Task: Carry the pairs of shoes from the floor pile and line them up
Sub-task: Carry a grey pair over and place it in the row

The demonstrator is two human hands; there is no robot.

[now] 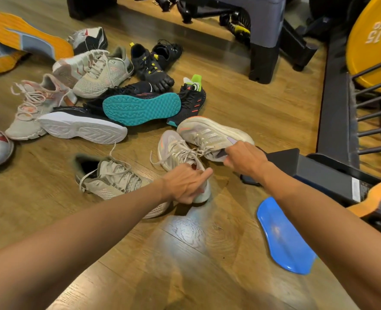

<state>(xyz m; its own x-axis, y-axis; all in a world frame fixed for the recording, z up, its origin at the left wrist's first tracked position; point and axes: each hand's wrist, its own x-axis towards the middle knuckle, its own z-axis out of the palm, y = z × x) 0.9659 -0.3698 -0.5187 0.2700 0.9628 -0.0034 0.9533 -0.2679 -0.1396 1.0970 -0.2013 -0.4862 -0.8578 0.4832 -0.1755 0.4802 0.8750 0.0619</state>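
Two cream striped sneakers lie at the near edge of the shoe pile (109, 97) on the wooden floor (185, 253), the left hand (185, 182) curled around the heel of the nearer sneaker (176, 148) and the right hand (244, 157) pinching the collar of the farther sneaker (209, 133), a blue insole (283, 238) lying beside the right forearm.

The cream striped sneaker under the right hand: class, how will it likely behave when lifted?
The cream striped sneaker probably lifts easily: thick foam sole, mesh upper. Gripped at the collar by the right hand, its toe may droop. Loose laces could snag.
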